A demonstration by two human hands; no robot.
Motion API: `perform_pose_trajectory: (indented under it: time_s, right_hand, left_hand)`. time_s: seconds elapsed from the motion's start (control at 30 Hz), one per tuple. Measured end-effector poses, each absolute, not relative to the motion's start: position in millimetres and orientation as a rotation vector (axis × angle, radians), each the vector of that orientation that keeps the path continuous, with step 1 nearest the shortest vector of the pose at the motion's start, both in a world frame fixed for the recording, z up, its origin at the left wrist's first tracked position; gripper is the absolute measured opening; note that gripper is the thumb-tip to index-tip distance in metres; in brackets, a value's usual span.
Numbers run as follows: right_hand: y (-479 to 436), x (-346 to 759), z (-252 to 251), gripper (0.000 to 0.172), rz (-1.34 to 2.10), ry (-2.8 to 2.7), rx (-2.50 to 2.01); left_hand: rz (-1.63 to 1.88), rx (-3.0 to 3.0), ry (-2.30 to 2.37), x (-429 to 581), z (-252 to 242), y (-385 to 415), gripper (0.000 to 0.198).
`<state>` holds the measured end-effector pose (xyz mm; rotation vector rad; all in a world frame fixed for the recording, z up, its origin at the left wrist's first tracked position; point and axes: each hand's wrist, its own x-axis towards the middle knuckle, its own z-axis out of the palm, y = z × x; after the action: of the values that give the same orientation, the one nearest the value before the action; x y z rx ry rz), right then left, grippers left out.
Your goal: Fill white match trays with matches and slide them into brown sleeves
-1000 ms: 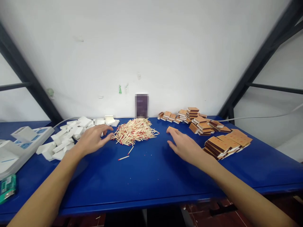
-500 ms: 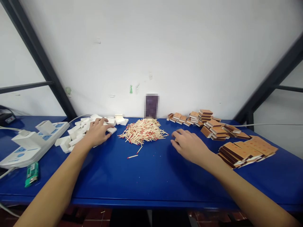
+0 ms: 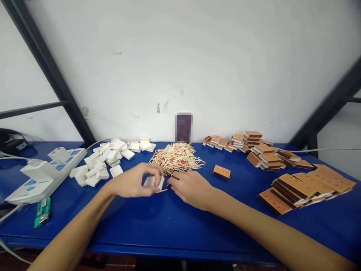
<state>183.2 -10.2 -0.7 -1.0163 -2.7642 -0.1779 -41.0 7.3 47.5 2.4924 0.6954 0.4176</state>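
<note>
My left hand (image 3: 132, 182) is closed around a small white matchbox tray (image 3: 149, 181), thumb on its near side and fingers over the far side. Just to the right, my right hand (image 3: 194, 190) reaches the near edge of a heap of red-tipped matches (image 3: 177, 156). Its fingers are bent together; what they hold, if anything, is hidden. A loose match (image 3: 163, 191) lies below the tray. One brown printed matchbox (image 3: 221, 172) lies alone to the right of the heap. At the left is a pile of white trays (image 3: 98, 162).
Brown matchboxes (image 3: 254, 148) are stacked at the back right, with flattened-looking brown sleeves (image 3: 307, 184) nearer. At left lie a power strip (image 3: 60, 175) with plugs and a green packet (image 3: 43, 211). A wall (image 3: 225, 67) rises behind the blue table (image 3: 158, 226).
My left hand has moved right and nearer from the tray pile, now holding a white tray. The right hand has moved left to the matches, leaving a brown matchbox on the table.
</note>
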Motion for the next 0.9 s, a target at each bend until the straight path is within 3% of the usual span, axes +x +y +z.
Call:
perform_pose_trajectory:
  time_s: [0.3,0.43,0.63,0.9]
  right_hand:
    - [-9.4,206.2,-4.6,0.011,0.086,-2.786,-1.211]
    - [-7.4,226.7,-5.1,0.014,0.071,-2.757,-1.140]
    - [-8.6,236.9,2.8,0.018,0.408,-2.541,-0.940]
    - [-12.1,224.1,-7.1,0.011,0.349,-2.548,-0.921]
  left_hand:
    - [0.441,2.683,0.561,2.9,7.9,-16.6,0.031]
    - [0.677,2.741,0.797,-16.5,23.6,-2.9,0.021]
    - [0.156,2.595,1.053,-48.4,33.8,20.4,0.017]
    - [0.278,2.551,0.968,-15.6,7.6,16.5,0.019]
